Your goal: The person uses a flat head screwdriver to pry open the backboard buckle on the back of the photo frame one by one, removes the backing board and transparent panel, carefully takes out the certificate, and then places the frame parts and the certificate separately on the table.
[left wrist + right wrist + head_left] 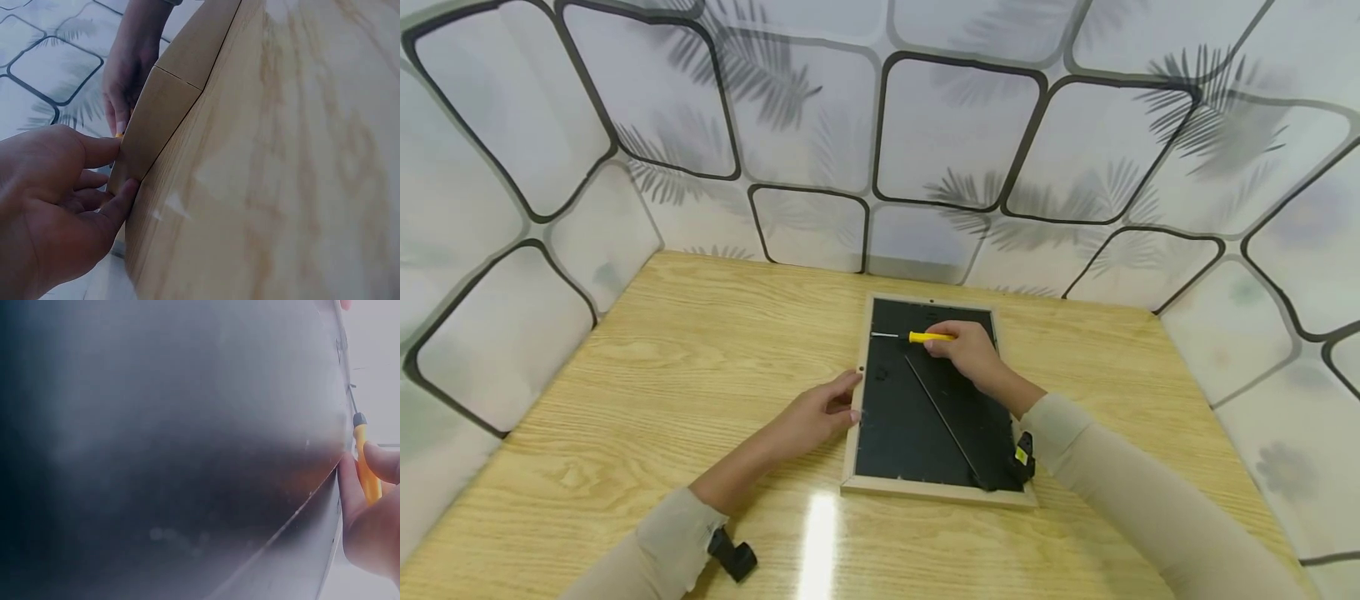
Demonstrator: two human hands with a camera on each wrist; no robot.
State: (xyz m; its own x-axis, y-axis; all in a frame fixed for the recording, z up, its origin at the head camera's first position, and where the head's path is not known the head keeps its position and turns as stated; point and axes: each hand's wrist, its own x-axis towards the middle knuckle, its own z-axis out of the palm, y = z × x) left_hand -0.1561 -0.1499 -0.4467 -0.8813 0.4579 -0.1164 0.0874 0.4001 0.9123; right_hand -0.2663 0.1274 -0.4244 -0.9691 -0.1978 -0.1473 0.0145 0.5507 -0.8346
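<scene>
A picture frame with a pale wood border lies face down on the table, its black backing board up. My right hand grips a small yellow-handled screwdriver, held flat over the upper part of the backing with the metal tip pointing left. The same screwdriver shows in the right wrist view, beside the dark backing. My left hand holds the frame's left edge, fingers and thumb pinching the wooden border.
The wooden table is walled in by patterned panels at the back and on both sides. A thin stand strut runs diagonally across the backing. Glare marks the table's front edge.
</scene>
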